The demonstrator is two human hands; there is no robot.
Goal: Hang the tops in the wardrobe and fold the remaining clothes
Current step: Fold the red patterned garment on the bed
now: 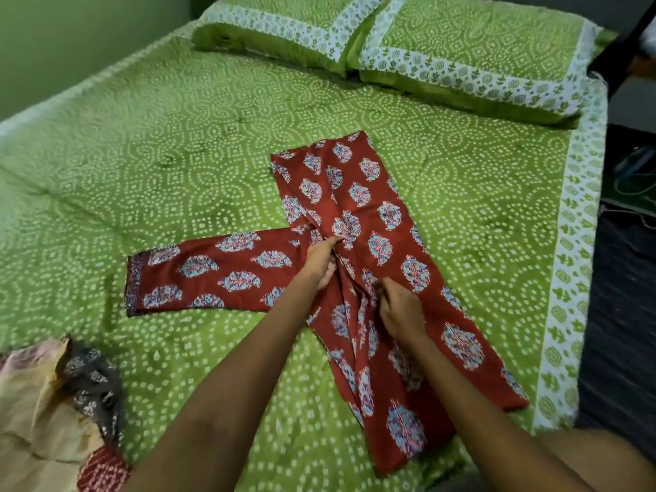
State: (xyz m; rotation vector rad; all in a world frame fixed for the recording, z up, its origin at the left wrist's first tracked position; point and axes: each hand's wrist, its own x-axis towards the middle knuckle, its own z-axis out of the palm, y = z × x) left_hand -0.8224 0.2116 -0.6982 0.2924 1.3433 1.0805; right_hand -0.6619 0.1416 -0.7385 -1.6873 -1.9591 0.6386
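Observation:
A pair of red trousers (376, 214) with a blue and white flower print lies spread on the green bed (177, 154). One leg points left and the other part runs from far to near. My left hand (321, 261) pinches the cloth at the crotch where the legs meet. My right hand (401, 310) grips a bunched fold of the same trousers just to the near right of it.
Two green pillows (461, 47) with white borders lie at the head of the bed. A heap of other clothes (53, 403), cream, grey and red, sits at the near left. The bed's right edge (575, 278) drops to a dark floor.

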